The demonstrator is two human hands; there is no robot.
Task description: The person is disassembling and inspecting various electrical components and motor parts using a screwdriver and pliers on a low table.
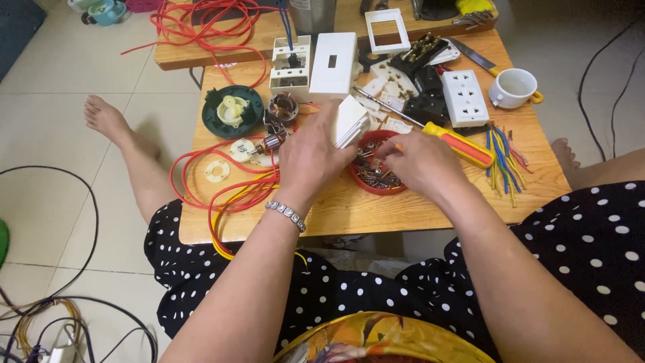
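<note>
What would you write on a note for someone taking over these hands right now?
Left hand: holds a small white plastic switch part just above the red dish.
Right hand: fingertips reach into the red dish of screws; whether it has pinched a screw cannot be seen.
Nearby on the wooden table: a red and yellow screwdriver beside the right hand, a white socket, a white cover plate, red wire, a white cup.
Done: parts lie taken apart across the table.
Left: no screw is fitted to the held part yet.
</note>
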